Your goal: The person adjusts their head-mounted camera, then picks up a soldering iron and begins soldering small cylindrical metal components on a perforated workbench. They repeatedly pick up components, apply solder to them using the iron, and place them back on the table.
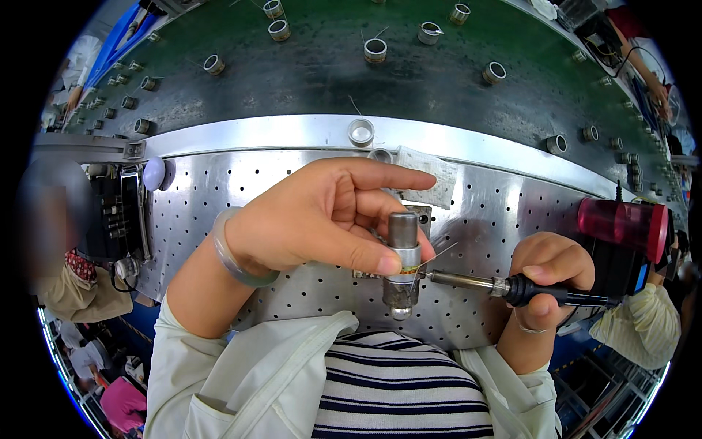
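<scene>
Bright, even overhead light glares off the perforated metal plate [219, 190]; fisheye edges bend and darken

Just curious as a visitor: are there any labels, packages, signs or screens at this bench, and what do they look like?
White paper label: stuck on the perforated metal plate behind the left hand, rectangular, crumpled, print too small to tell.
Small yellow band: on the metal cylinder held by the left hand, thin strip.
No screens, signs or packages show.
</scene>
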Available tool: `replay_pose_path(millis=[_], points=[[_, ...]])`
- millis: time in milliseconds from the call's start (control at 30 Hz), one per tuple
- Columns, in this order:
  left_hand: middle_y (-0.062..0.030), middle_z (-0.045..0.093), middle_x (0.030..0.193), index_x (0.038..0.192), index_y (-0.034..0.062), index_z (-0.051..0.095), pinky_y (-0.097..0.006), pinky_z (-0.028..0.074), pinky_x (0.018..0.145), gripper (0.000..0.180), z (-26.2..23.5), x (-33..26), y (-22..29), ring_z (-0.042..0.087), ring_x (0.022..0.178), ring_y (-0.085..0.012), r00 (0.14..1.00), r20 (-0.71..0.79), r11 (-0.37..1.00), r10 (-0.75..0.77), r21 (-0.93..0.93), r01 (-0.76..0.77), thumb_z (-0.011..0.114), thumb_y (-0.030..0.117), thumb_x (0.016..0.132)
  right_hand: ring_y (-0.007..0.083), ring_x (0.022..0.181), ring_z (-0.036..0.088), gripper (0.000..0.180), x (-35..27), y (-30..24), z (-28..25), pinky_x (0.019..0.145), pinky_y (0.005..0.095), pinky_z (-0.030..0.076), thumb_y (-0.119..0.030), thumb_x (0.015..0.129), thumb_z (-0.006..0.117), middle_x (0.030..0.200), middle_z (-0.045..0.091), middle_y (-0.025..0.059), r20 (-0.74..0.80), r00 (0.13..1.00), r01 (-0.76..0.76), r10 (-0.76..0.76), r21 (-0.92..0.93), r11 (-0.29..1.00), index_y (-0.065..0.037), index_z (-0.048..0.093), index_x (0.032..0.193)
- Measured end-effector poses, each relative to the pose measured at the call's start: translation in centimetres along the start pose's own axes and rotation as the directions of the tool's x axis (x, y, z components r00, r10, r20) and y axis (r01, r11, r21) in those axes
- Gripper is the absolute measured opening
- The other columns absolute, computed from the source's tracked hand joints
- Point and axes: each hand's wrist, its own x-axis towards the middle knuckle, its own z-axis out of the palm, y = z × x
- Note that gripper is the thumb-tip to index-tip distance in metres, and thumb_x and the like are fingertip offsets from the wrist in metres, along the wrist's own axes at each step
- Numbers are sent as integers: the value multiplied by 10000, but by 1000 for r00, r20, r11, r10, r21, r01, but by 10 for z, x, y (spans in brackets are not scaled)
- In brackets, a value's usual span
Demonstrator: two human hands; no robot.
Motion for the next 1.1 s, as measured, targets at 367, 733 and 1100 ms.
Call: replay_pose_path(millis=[367,733,1100], points=[[-108,653,1021,1253,6,531,-262,498,811,487,-59,-30,67,607,925,-141,661,-291,600,692,740,-303,652,-25,783,126,443,493,347,6,-8,20,389,223,365,-236,759,779,622,524,58,-171,985,-26,20,-31,999,7,536,809],[-134,649,913,960,40,696,-357,480,772,274,-226,-115,133,616,866,-293,152,-206,51,967,737,674,713,160,714,114,455,514,335,14,-15,25,409,205,394,-230,766,772,604,542,67,-188,981,-42,37,-21,999,13,546,812],[-98,581,967,1059,39,657,-290,488,682,338,-158,-92,96,587,767,-203,600,-262,-19,756,907,421,713,62,726,105,445,482,354,10,-15,23,405,205,367,-253,763,773,598,524,62,-224,973,-68,61,-25,997,6,534,791]])
